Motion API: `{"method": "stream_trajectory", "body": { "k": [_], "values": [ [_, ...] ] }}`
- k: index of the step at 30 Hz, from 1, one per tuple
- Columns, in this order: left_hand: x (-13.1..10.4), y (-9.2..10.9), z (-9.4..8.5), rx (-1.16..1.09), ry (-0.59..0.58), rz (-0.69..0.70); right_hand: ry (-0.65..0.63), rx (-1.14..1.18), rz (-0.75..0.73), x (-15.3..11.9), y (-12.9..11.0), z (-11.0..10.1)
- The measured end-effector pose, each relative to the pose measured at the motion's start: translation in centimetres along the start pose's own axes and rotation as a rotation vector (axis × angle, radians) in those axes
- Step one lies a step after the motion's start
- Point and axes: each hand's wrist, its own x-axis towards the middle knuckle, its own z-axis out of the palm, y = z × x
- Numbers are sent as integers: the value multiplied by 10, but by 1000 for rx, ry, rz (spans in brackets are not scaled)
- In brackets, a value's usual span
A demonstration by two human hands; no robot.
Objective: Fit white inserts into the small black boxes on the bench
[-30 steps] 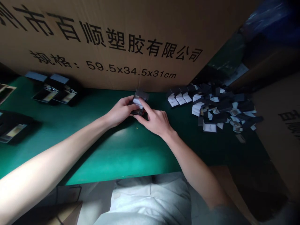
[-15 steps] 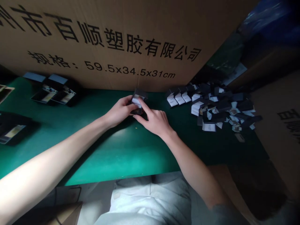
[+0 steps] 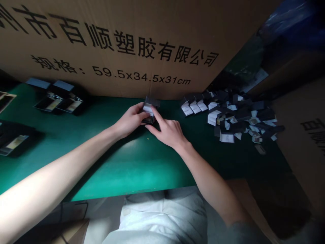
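Note:
A small black box [image 3: 153, 100] with a raised lid and a white card insert [image 3: 148, 108] is held over the table between my hands. My left hand [image 3: 130, 119] is closed round its left side, with the thumb across the front. From the right, my right hand [image 3: 169, 130] reaches in with its index finger stretched onto the white insert. The right thumb is spread away from that finger, its tip by the box's lower front edge. The other right fingers are curled. My fingers partly hide the inside of the box.
Two open black boxes [image 3: 63, 86] stand at the back left of the green table [image 3: 122, 173], with another black box [image 3: 15, 137] nearer. Right of my hands is a row of small black-and-white boxes [image 3: 195, 105] beside a loose heap [image 3: 241, 115]. A large carton [image 3: 114, 20] walls the back.
The right index finger and the box have shifted very slightly. Both hands stay in almost the same place, and the other things have not moved.

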Motion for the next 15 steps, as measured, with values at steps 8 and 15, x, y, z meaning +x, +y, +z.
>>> {"method": "stream_trajectory", "body": {
  "k": [8,15],
  "values": [
    [-2,3,2,96,-10,14,-33,-18,23,2,-3,-1],
    [-4,5,5,91,17,20,-51,-43,9,2,-6,0]
  ]
}}
